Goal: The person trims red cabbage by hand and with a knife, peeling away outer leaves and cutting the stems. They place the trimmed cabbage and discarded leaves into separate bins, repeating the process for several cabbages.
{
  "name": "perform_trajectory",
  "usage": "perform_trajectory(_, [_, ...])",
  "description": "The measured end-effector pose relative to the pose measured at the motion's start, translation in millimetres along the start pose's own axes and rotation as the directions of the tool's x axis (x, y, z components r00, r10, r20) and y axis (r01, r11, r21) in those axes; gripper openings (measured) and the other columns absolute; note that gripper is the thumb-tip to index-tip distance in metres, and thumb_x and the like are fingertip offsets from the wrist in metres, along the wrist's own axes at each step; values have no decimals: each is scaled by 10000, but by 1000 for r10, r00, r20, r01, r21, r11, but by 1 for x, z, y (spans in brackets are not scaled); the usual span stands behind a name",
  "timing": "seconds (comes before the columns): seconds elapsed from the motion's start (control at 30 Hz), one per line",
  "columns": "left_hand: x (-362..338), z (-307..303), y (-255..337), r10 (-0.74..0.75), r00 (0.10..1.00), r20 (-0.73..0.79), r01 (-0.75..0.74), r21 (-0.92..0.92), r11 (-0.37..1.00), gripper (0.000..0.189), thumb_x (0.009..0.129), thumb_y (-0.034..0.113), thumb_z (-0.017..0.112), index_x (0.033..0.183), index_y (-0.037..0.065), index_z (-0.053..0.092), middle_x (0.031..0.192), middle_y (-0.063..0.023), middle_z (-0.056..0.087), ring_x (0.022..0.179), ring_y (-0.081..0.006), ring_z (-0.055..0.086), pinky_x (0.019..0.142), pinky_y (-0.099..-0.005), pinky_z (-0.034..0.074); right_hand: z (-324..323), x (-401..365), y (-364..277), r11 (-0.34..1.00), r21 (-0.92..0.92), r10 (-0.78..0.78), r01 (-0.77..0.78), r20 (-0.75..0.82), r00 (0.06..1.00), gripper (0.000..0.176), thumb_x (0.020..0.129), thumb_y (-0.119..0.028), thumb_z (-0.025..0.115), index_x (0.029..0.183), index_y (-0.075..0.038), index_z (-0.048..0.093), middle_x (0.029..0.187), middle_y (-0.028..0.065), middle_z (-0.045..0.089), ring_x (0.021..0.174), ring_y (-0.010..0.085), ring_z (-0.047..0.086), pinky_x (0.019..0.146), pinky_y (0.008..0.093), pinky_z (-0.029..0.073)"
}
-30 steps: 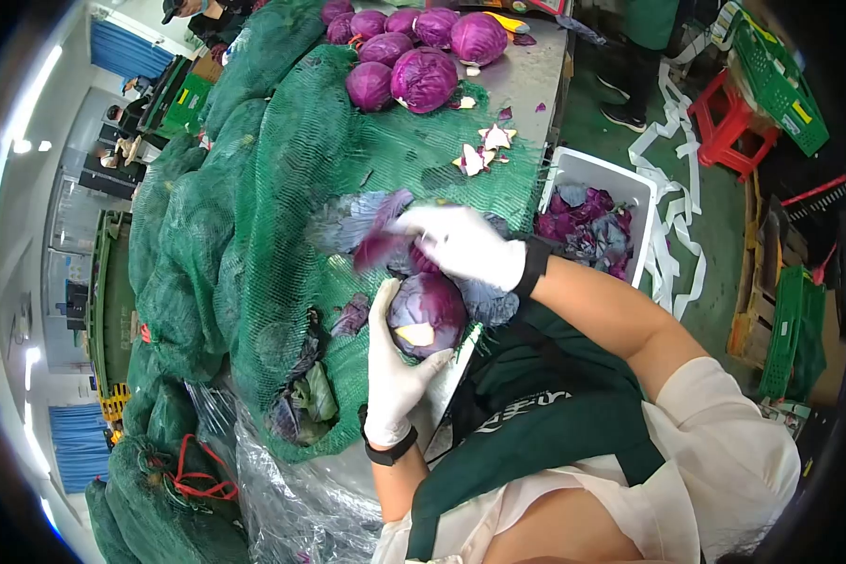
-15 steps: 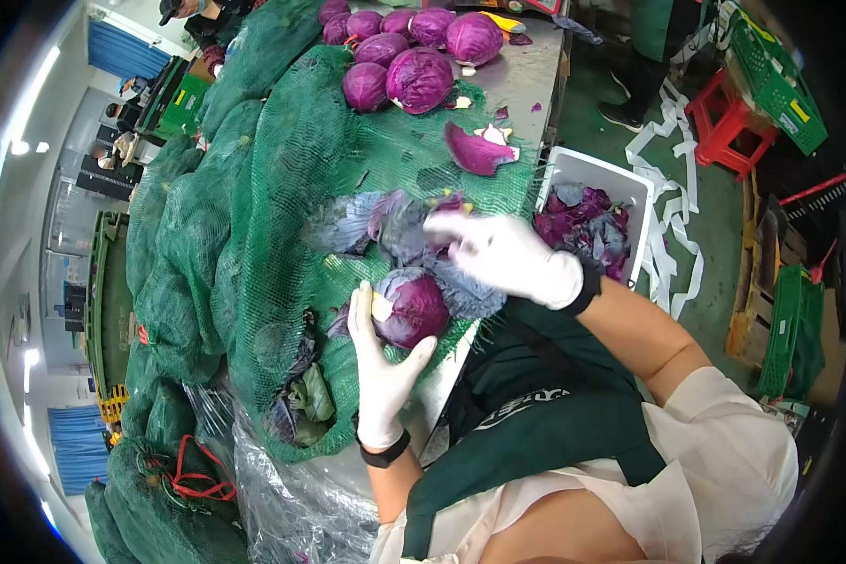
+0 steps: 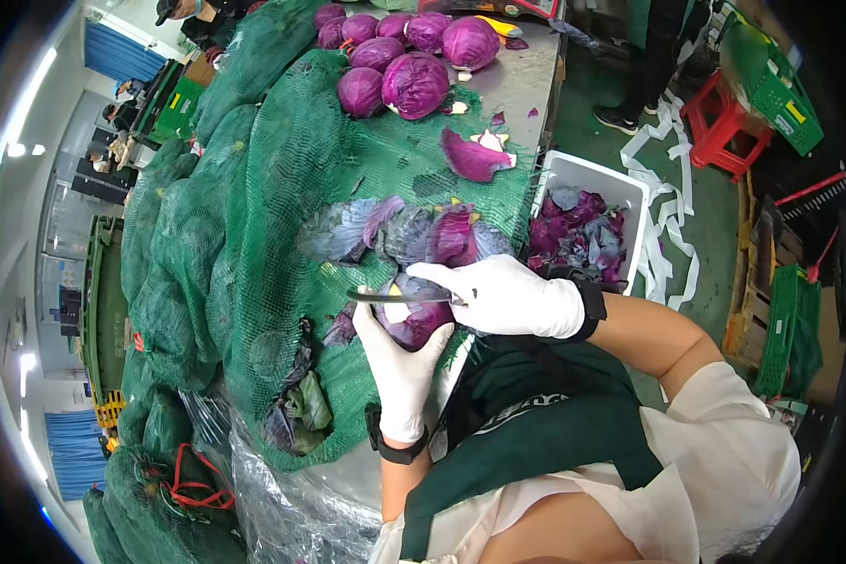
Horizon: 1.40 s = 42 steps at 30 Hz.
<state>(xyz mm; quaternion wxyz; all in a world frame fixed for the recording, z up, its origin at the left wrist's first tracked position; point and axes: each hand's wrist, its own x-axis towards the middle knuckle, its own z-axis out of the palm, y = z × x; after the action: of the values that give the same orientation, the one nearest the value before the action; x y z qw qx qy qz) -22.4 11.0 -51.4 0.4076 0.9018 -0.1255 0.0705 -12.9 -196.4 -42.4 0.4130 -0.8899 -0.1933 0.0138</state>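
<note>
A red cabbage (image 3: 421, 324) rests on the green mesh (image 3: 367, 404) near the table's front edge, a white patch on its upper left. My left hand (image 3: 397, 371), in a white glove, cups it from the near side. In my gloved right hand (image 3: 512, 296) is a knife (image 3: 399, 297), whose blade lies level across the cabbage, pointing left. Loose outer leaves (image 3: 343, 230) spread just beyond the cabbage. More whole red cabbages (image 3: 415, 85) stand farther back, and a cut leaf piece (image 3: 475, 157) lies between them and my right hand.
To the right of the table stands a white bin (image 3: 587, 221) holding purple leaves. Filled green mesh sacks (image 3: 183, 244) line the left side. A red stool (image 3: 727, 127), green crates (image 3: 788, 334) and white strips (image 3: 672, 202) are on the right. Other people stand at the back.
My right hand has come down and nearer to the cabbage, and the knife blade now shows across it. A purple leaf now shows among the loose leaves. My left hand still holds the cabbage.
</note>
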Motion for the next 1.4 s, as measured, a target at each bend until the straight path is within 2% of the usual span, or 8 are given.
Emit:
perform_trajectory(0.37, [6, 13, 14, 112, 993, 46, -118, 158, 980, 1050, 604, 151, 931, 1440, -39, 325, 1392, -244, 402, 1329, -414, 388, 1140, -469, 312, -2, 17, 11, 995, -95, -25, 28, 34, 999, 540, 942, -140, 467, 1482, -116, 462, 885, 184, 705, 808, 337, 710, 714, 467, 556])
perform_trajectory(0.47, [-2, 10, 15, 199, 978, 57, -204, 105, 973, 1033, 548, 94, 931, 1402, -19, 360, 1372, -216, 417, 1309, -388, 414, 1149, -448, 311, 3, 44, 82, 932, -358, -63, 65, 17, 998, 491, 874, -68, 530, 1363, -23, 541, 837, 161, 710, 522, 257, 604, 498, 347, 492])
perform_trajectory(0.53, [-12, 7, 4, 225, 973, 50, -226, 12, 974, 1038, 531, 66, 926, 1400, -7, 364, 1386, -193, 418, 1317, -364, 418, 1154, -436, 311, -10, 39, 95, 729, 631, 190, -266, 187, 964, 405, 883, -75, 534, 1274, 26, 562, 778, 107, 709, 432, 128, 521, 406, 266, 408])
perform_trajectory(0.73, [-15, -2, -24, -162, 985, 59, 165, -598, 784, 1103, 569, 136, 978, 1453, 43, 325, 1419, -118, 418, 1303, -256, 456, 1136, -398, 375, -9, 31, 94, 649, 648, 365, -399, 194, 910, 215, 871, -68, 555, 1067, 3, 607, 767, 77, 716, 545, 114, 589, 503, 274, 463])
perform_trajectory(0.83, [-12, 1, -39, -87, 996, 34, 92, -474, 876, 1082, 580, 117, 971, 1451, 43, 334, 1408, -123, 428, 1299, -255, 459, 1139, -387, 369, -6, 18, 55, 924, 44, 348, -380, -508, 788, 418, 904, -99, 602, 1317, -52, 554, 800, 47, 652, 775, 166, 652, 713, 324, 533])
perform_trajectory(0.87, [-12, 2, -35, -61, 998, 22, 65, -398, 915, 1069, 584, 113, 968, 1447, 38, 342, 1405, -125, 430, 1297, -254, 462, 1138, -385, 370, -10, 13, 44, 930, 177, 363, -322, -575, 733, 363, 897, -91, 648, 1256, -95, 597, 879, 57, 653, 791, 170, 650, 734, 312, 534])
perform_trajectory(1.0, [-7, 0, -25, -48, 998, 31, 54, -285, 957, 1033, 591, 91, 956, 1436, 19, 366, 1400, -131, 446, 1304, -258, 458, 1140, -390, 359, -14, 7, -1, 964, 219, -97, 153, -246, 964, 291, 854, -101, 730, 1134, -86, 652, 1008, 75, 627, 856, 186, 657, 756, 306, 535])
perform_trajectory(1.4, [5, -2, -29, -122, 988, 90, 149, -430, 891, 1031, 569, 88, 953, 1424, 24, 380, 1370, -143, 489, 1279, -283, 486, 1123, -392, 373, -8, 18, 56, 921, 345, -200, 182, 17, 980, 224, 853, -135, 723, 998, -55, 573, 866, 69, 546, 793, 210, 589, 740, 341, 490])
